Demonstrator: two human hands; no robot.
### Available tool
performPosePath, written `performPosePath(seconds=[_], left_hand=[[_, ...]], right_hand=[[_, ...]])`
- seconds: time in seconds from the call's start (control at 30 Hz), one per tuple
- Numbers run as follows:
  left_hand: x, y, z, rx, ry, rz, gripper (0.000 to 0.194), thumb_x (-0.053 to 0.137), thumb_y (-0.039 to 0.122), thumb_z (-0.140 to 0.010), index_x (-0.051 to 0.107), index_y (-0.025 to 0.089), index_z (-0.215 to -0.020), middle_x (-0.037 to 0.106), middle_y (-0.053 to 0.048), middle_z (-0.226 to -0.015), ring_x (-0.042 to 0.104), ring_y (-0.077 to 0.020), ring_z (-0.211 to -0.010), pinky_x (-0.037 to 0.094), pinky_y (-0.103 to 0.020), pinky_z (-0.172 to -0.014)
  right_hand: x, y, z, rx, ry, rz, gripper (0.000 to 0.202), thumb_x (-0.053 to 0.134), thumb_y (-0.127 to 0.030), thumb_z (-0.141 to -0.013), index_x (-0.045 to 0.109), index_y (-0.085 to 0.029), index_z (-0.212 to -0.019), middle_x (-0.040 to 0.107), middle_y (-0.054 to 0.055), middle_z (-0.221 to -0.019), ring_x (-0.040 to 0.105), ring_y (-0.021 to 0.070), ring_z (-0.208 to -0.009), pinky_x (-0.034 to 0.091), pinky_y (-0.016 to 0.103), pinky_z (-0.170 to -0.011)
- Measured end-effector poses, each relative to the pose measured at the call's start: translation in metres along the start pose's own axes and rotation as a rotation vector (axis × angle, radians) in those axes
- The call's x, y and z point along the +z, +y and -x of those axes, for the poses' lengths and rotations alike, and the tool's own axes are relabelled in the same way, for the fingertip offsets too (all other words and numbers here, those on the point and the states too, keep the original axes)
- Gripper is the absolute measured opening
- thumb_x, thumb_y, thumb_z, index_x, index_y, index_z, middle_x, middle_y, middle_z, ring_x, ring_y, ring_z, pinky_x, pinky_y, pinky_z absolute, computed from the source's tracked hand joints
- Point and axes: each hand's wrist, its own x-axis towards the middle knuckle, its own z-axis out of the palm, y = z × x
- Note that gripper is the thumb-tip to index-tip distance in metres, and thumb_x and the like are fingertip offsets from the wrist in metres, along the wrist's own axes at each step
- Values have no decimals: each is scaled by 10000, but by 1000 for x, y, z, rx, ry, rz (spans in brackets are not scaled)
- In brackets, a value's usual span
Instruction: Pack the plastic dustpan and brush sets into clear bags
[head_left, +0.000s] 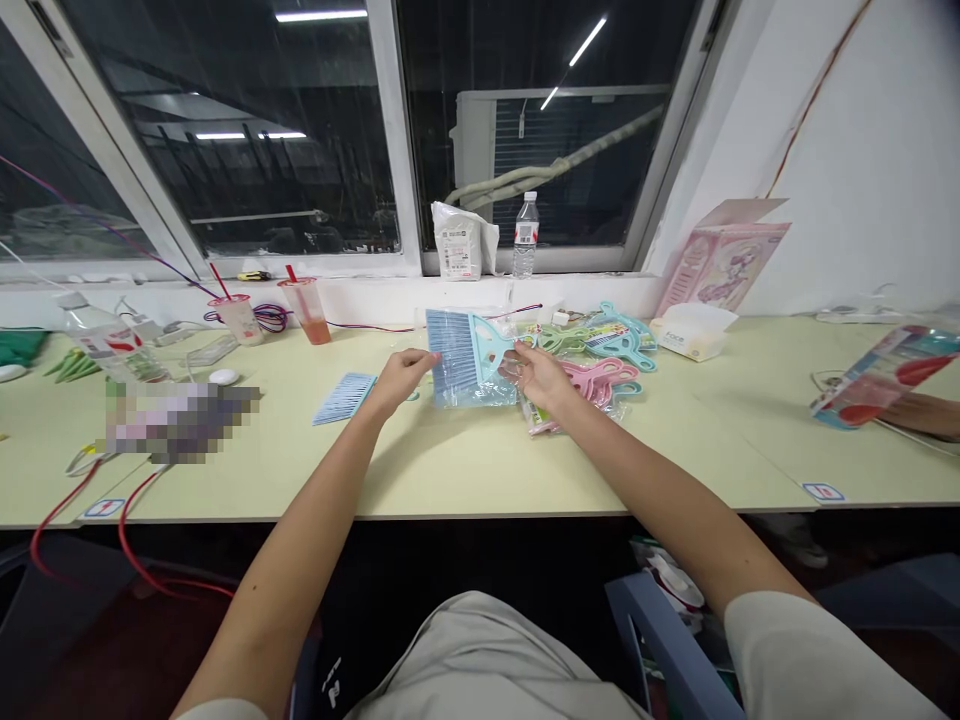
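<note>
At the far left of the tabletop (487,470), a clear bottle (112,345) stands behind a blurred patch, with two red-strawed cups (306,312) to its right near the window wall. Next comes a loose blue brush (343,398), lying flat (its bristles point towards the near edge), just beside the left hand (405,380). That hand has its thumb and fingers closed on the left edge of the bagged brush (454,352), which is raised above the tabletop between both hands. The right hand (540,375) is clamped on the bag's other side, by the pale blue handle (the bristles face left). Behind, on the sill, are a white packet (459,245) and a water bottle (526,238). Right of the bagged brush lies a pile of wrapped plastic pieces (600,380) (pink, green and blue), then a tissue box (694,332) and a pink carton (720,265). At the far right, another person's hand (924,412) is at a clear package (881,378).
</note>
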Motion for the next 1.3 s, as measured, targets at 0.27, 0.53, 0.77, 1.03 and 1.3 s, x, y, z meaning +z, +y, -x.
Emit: performPosePath(seconds=[0.27, 0.53, 0.77, 1.03, 1.3], left_hand=[[-2, -13, -8, 16, 117, 273, 302, 855, 408, -719, 670, 180, -649, 598, -11, -687, 565, -160, -699, 478, -279, -674], [-32, -18, -27, -23, 471, 640, 262, 755, 275, -684, 509, 203, -738, 663, -16, -903, 674, -186, -852, 642, -399, -766], [-49, -18, -34, 112, 578, 734, 261, 682, 287, -791, 430, 220, -785, 691, -43, -976, 717, -188, -943, 640, -412, -871], [-18, -22, -26, 19, 395, 661, 350, 828, 297, -677, 493, 203, -722, 648, 12, -787, 677, -162, -806, 626, -350, -798], [25, -41, -9, -122, 257, 453, 303, 852, 227, -634, 554, 190, -674, 625, 7, -697, 633, -140, -679, 587, -324, -747]], right_hand=[[7, -3, 2, -122, -17, -4, 316, 830, -3, -746, 654, -208, -909, 751, 5, -833, 772, 184, -827, 675, 311, -834], [-8, -9, -22, -253, 126, 65, 436, 753, 119, -620, 613, -217, -861, 687, -48, -743, 766, 145, -812, 652, 229, -788], [22, 18, -69, -208, 151, 51, 393, 749, 50, -665, 531, -234, -828, 669, -37, -741, 759, 156, -835, 632, 247, -752], [69, 48, -87, -375, 68, 1100, 94, 699, -306, -884, 640, -233, -888, 720, 111, -1137, 574, 306, -1298, 435, 426, -1115], [-15, 20, -86, -194, 233, 1161, 439, 793, 34, -537, 448, -237, -559, 679, 125, -891, 513, 355, -1338, 401, 481, -1148]])
